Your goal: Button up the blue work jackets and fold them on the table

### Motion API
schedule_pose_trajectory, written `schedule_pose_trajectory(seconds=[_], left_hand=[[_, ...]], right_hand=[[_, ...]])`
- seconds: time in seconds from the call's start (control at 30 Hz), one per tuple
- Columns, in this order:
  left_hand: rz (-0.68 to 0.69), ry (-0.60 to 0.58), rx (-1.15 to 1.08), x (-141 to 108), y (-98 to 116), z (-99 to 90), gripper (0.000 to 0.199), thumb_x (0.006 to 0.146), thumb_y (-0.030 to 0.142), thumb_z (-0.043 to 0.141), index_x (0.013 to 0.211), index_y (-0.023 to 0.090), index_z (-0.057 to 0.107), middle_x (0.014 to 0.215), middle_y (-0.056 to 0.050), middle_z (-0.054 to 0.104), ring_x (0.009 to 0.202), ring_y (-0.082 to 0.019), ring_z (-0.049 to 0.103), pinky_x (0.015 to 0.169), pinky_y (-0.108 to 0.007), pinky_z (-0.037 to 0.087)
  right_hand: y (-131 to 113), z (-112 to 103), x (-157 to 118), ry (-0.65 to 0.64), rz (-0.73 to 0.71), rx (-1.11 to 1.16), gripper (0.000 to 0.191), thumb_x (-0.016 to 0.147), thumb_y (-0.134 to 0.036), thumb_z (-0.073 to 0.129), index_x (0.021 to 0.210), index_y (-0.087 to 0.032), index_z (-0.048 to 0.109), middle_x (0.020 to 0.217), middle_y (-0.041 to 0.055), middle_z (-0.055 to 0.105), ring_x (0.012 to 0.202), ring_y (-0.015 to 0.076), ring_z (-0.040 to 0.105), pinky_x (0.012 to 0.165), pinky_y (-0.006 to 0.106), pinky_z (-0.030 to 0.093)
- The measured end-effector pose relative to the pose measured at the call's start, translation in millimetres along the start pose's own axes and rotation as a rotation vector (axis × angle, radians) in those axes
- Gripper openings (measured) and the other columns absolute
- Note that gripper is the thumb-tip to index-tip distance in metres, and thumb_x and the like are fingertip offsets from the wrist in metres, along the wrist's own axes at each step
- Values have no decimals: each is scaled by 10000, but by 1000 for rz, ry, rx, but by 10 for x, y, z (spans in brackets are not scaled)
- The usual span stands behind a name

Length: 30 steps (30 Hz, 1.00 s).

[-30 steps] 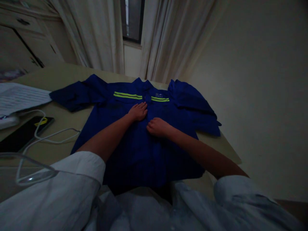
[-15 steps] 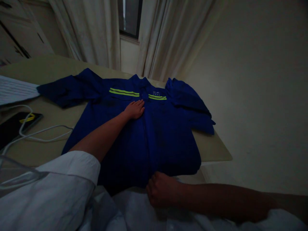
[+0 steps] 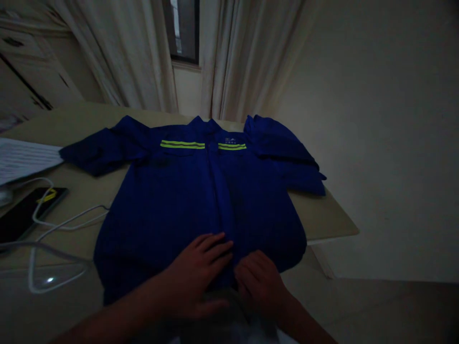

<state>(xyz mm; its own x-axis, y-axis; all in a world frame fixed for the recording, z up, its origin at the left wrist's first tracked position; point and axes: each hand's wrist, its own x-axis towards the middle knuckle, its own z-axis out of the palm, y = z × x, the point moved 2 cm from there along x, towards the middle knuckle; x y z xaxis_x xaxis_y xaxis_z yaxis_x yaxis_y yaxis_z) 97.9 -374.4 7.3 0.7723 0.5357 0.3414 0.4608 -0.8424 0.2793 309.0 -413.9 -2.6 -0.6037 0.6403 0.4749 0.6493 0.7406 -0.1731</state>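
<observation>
A dark blue work jacket (image 3: 172,191) lies front up, its sleeves spread to either side and yellow-green stripes across the chest. On the lower front, left of the closure line, my left hand (image 3: 201,267) rests with its fingers stretched out and thumb apart. Close beside it, my right hand (image 3: 258,282) has its fingers curled closed on the bottom edge of the jacket near the front closure. What exactly sits between those fingertips is hidden.
The pale table (image 3: 82,119) ends in a corner at right. On its left are a striped white sheet (image 3: 25,160), a black phone-like device (image 3: 32,215) and a white cable (image 3: 64,227). Curtains (image 3: 136,57) hang behind, and a wall (image 3: 376,143) stands at right.
My left hand has slid from the jacket's chest down to its lower front, near my right hand. My right hand stays closed at the bottom edge. The view has shifted slightly.
</observation>
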Motion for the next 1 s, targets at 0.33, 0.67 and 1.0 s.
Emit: schedule_pose_trajectory(seconds=[0.33, 0.67, 1.0], left_hand=[[-18, 331, 209, -311, 189, 228, 396, 1016, 134, 460, 1354, 174, 662, 1171, -112, 786, 1045, -230, 735, 865, -397, 605], [-14, 343, 228, -163, 175, 142, 372, 1002, 98, 552, 1344, 217, 640, 1130, -80, 800, 1043, -225, 751, 842, -396, 573], [6, 362, 267, -133, 195, 169, 205, 1000, 109, 579, 1170, 161, 683, 1020, -71, 785, 941, -211, 714, 804, -380, 531]], right_hand=[[-62, 39, 96, 210, 35, 152, 154, 1043, -143, 449, 1000, -195, 588, 892, 68, 666, 815, 211, 594, 755, 368, 451], [19, -49, 104, 179, 116, 202, 262, 1113, -247, 414, 942, -194, 605, 888, 69, 650, 849, 209, 575, 789, 370, 433], [55, 60, 107, 71, 113, 234, 296, 1117, -254, 396, 905, -201, 595, 876, 71, 646, 826, 209, 542, 778, 373, 416]])
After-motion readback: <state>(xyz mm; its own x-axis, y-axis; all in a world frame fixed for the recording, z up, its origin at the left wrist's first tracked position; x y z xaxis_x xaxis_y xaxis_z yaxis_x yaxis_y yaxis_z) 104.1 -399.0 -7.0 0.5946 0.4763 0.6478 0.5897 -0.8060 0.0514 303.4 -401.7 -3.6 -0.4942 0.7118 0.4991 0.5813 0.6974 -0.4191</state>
